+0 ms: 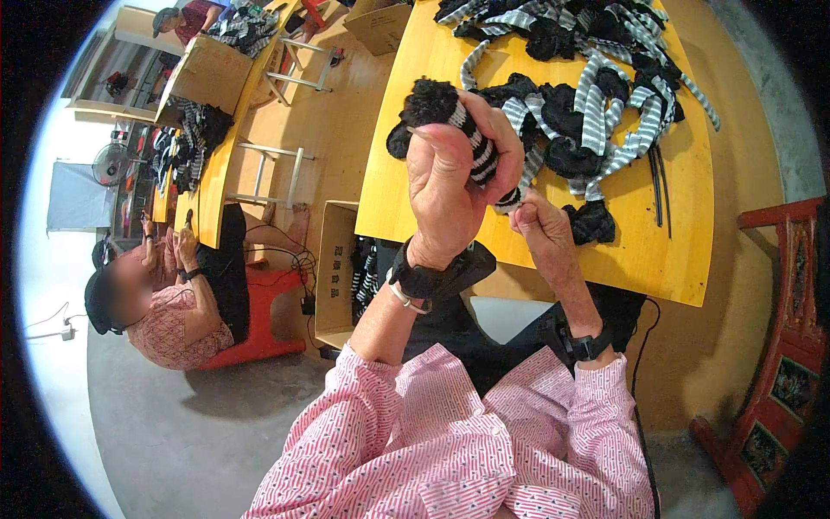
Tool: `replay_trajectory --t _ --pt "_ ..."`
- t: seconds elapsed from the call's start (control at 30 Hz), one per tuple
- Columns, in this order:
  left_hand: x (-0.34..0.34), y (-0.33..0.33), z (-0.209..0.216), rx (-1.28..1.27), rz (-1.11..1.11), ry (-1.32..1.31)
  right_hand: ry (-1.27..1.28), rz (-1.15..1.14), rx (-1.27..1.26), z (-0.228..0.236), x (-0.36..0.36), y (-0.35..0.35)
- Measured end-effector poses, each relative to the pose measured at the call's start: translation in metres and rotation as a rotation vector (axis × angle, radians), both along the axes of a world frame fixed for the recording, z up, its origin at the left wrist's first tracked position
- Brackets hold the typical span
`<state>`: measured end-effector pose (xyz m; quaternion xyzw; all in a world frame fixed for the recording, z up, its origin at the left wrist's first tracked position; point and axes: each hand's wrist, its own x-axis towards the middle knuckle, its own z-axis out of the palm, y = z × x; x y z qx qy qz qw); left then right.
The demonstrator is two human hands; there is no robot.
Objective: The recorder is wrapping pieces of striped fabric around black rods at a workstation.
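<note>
My left hand [445, 190] is wrapped round a black-and-white striped knitted tube [482, 149] with a fluffy black end, held up above the near part of the yellow table [640, 264]. The fluffy end sticks out past the thumb and fingers. At the tube's lower, narrow end, my right hand [547, 229] has its fingers closed in a pinch. Whether a small tool is between those fingers I cannot make out. Beyond both hands lies a tangled heap of grey-and-white striped strips with fluffy black parts [566, 130]. A loose black fluffy piece [592, 222] rests beside my right hand.
Two thin black rods [660, 190] lie on the table's right. An opened cardboard box [335, 281] with striped pieces stands at my left. Further left, a person [186, 320] sits on a red stool [272, 311] by another table. Red carved furniture [791, 346] stands right.
</note>
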<state>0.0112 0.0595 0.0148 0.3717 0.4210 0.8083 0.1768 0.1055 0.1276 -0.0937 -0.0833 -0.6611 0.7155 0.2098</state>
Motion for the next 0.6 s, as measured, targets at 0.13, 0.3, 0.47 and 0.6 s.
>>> replay_trajectory --t 0.13,0.3,0.47,0.6 --pt "-0.005 -0.004 0.002 -0.016 -0.2 -0.016 0.0 -0.005 0.066 0.001 0.002 0.001" --pt "-0.003 -0.004 -0.004 -0.07 -0.25 -0.025 -0.052 0.036 0.064 0.003 0.003 0.003" --pt "-0.001 -0.002 -0.008 -0.131 -0.348 0.007 -0.024 -0.001 0.078 -0.007 0.007 0.002" --pt "-0.001 -0.003 -0.024 -0.165 -0.358 -0.037 -0.01 0.066 0.04 0.006 0.007 0.004"
